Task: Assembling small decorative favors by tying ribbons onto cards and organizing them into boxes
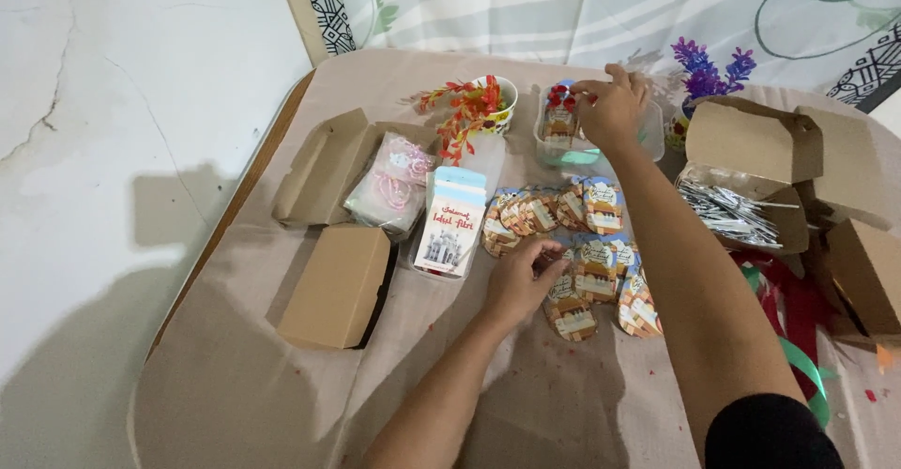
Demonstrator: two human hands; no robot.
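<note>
My left hand point(522, 279) rests on the table among several round printed paper tags point(589, 244), its fingertips pinching the edge of one tag. My right hand point(612, 108) reaches far over a clear plastic container point(563, 140) and holds a small item with a red bit at its fingertips, above the container's rim. The tags lie spread in an overlapping row and cluster between both arms.
A low table with a beige cloth point(235, 375) bears a closed brown box point(338, 286), an open box point(324, 167), plastic pouches point(394, 183), a printed card pack point(450, 220), a cup with red sprigs point(483, 103), purple flowers point(709, 70), open boxes with silver strips point(732, 211), green ribbon point(802, 361).
</note>
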